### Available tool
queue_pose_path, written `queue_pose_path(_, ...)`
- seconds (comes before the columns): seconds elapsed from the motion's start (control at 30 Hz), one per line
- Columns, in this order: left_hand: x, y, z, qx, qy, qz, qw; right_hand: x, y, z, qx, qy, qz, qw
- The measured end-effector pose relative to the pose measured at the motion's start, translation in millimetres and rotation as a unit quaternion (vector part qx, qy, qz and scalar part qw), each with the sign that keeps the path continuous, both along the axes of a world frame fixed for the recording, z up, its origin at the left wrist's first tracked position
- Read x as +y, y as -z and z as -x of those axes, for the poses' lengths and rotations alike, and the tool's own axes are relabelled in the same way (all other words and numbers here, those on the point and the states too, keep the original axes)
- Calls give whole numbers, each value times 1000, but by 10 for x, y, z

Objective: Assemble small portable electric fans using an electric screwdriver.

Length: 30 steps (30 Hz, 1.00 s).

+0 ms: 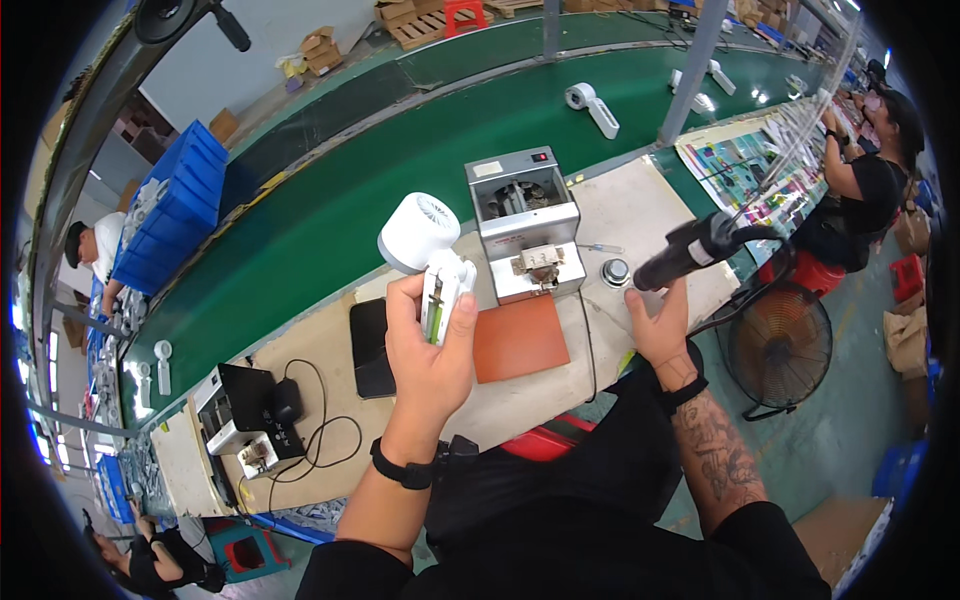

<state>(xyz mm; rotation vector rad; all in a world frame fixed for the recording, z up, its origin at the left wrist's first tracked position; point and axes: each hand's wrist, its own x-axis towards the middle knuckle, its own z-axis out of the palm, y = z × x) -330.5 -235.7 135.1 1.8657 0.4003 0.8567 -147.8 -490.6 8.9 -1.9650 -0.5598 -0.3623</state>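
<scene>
My left hand (430,350) is closed around a white handheld fan (420,232), gripping its handle. One side of the handle stands open, with a green part showing inside. Thumb and fingers spread apart, my right hand (662,325) is just below the lower end of a black power screwdriver (688,250) with a cable; some fingers are partly hidden by it. Between the hands stands a grey metal screw feeder (525,220). In front of it lies a brown-orange pad (521,340). A round metal piece (615,272) sits near my right hand.
A black flat device (372,348) and a smaller screw feeder (245,420) with loose cables are on the left bench. Beyond runs a green conveyor (330,215) carrying white fans (595,108). A floor fan (778,345) stands right. Co-workers sit at both sides.
</scene>
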Motion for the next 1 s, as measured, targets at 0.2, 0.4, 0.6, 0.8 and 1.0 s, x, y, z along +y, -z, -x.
queue_pose_path(0.2,-415,-160,-34,-18,43,-32,998,271,-732,865,14,-92,-163,982)
queue_pose_path(0.4,-671,-74,-104,-54,98,-29,993,567,-1369,1052,147,-226,-205,941)
queue_pose_path(0.6,-554,-73,129,-46,152,94,983,554,-1468,1030,300,-282,-303,859)
queue_pose_path(0.8,-500,-58,350,-36,262,102,959,618,-1672,821,347,-351,-301,816)
queue_pose_path(1.0,-589,-96,345,-27,243,186,952,604,-1750,776,318,-394,-295,811)
